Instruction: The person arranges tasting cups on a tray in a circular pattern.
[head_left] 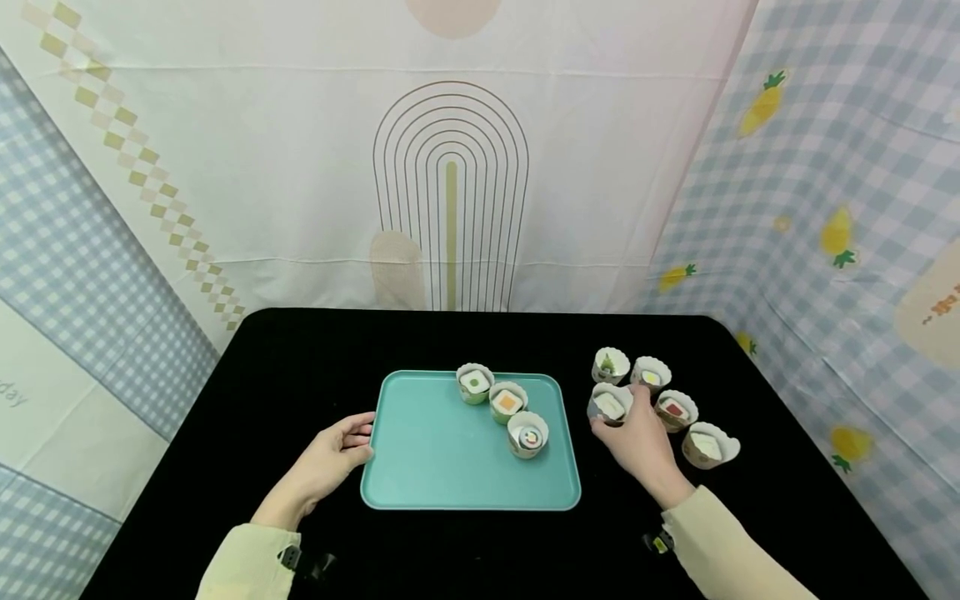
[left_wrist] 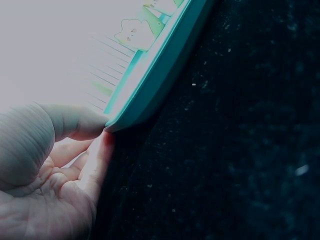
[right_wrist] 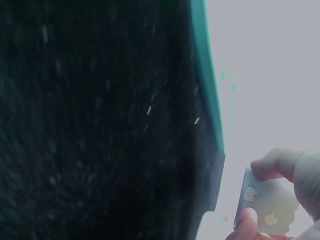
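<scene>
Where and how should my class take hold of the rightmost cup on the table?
Probably pinch the wall of the rightmost cup below its flared rim, coming from the near right. It looks upright, with a white piece inside, so its sides suit a pinch better; a neighbouring cup sits close on its far left, none on its near right.

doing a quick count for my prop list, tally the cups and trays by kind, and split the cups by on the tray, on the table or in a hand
Paper baking cups on the tray: 3
Paper baking cups on the black table: 4
Paper baking cup in the right hand: 1
Teal tray: 1
Total: 9 (8 cups, 1 tray)
</scene>
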